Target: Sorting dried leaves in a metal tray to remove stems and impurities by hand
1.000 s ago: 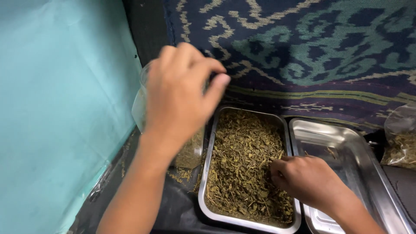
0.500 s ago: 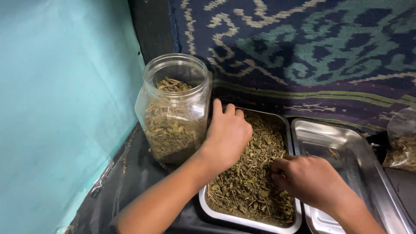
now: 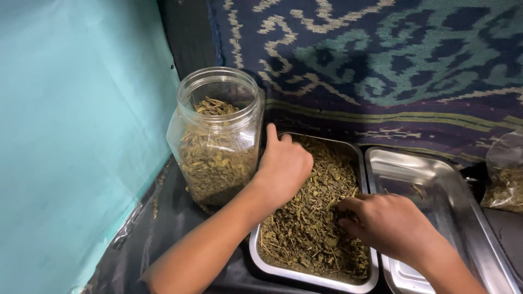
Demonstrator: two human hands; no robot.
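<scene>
Teal wall (image 3: 65, 136) borders our black sheet (image 3: 180, 228); patterned cloth (image 3: 381, 65) hangs behind. Our left hand (image 3: 283, 169) and right hand (image 3: 389, 223) clench dried leaves (image 3: 305, 234) in the steel tray (image 3: 310, 275), beside the jar (image 3: 218, 136).

The fingertips of the left hand (image 3: 284, 166) are buried in the dried green-brown leaves (image 3: 313, 228) filling a rectangular steel tray (image 3: 305, 275), so its grip cannot be told, and the right hand (image 3: 389, 223) curls its fingers under out of sight. A second, shiny steel tray (image 3: 436, 174) runs off the bottom edge and is partly covered by the right wrist, while a clear plastic bag of leaves (image 3: 506, 177) is cut by the right edge. The clear plastic jar (image 3: 218, 136) hides its own base behind its contents, and the forearms leave the picture at the bottom.
</scene>
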